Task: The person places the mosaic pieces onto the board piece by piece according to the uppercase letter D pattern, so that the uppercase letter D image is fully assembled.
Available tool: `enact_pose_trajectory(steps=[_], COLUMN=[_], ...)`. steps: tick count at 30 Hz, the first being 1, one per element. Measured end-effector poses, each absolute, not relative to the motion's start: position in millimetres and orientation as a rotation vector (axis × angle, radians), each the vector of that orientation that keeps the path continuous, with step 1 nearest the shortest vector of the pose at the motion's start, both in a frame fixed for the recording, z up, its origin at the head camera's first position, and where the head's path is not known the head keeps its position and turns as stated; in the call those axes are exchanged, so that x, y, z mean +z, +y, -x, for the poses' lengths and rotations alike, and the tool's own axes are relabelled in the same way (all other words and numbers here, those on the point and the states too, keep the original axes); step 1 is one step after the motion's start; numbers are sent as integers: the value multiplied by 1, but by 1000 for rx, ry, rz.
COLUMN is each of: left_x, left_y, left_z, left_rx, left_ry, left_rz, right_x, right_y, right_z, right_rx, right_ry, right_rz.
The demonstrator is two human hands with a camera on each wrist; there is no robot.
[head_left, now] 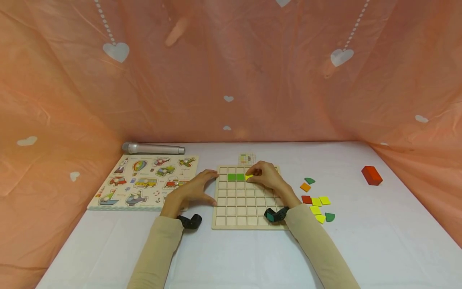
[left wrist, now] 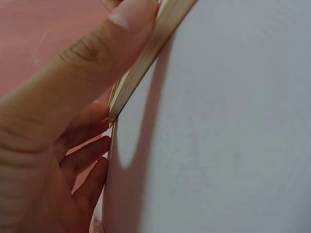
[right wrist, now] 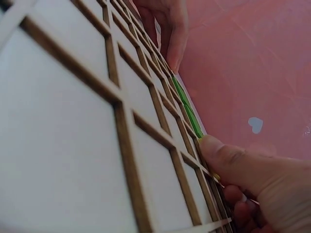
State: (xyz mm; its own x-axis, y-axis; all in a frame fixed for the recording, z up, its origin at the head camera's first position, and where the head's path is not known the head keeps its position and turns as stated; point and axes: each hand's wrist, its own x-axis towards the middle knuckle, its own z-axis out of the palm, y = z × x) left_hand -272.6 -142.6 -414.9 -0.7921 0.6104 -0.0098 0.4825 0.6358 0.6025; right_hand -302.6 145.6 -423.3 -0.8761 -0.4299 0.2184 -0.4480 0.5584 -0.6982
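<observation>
My left hand (head_left: 195, 186) rests at the left edge of a wooden grid board (head_left: 231, 210), thumb and fingers spread along it. In the left wrist view, the thumb (left wrist: 97, 53) presses against the board's side. Over the board's upper part, my right hand (head_left: 268, 177) pinches a yellow tile (head_left: 248, 177) between thumb and fingers, right at a grid cell. Two green square tiles (head_left: 236, 177) lie side by side in the same row, just left of it. The right wrist view shows the yellow tile mostly hidden by the thumb (right wrist: 218, 150).
Right of the board lie several loose yellow tiles (head_left: 315, 210), a red tile (head_left: 306, 199), an orange one (head_left: 305, 187) and green rounded pieces (head_left: 330, 217). A small pattern card (head_left: 247, 158) is behind the board. Leftward are a vehicle puzzle (head_left: 144, 192) and a microphone (head_left: 155, 149); a red block (head_left: 371, 176) sits far right.
</observation>
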Motion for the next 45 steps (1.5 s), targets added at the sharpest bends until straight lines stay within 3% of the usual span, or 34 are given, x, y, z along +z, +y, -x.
enact_pose_trajectory(steps=[13, 24, 37, 45], left_x=[-418, -418, -418, -418], left_y=[-144, -145, -145, -144], left_z=[273, 273, 274, 276], left_rx=[902, 923, 884, 875], left_ry=[2639, 2632, 2637, 2644], left_rz=[-902, -897, -942, -974], right_x=[-393, -355, -372, -389], right_y=[166, 218, 296, 318], right_z=[299, 285, 265, 266], right_rx=[1342, 1248, 1114, 1030], right_ry=[-2739, -2743, -2906, -3033], right_rz=[-803, -855, -670, -596])
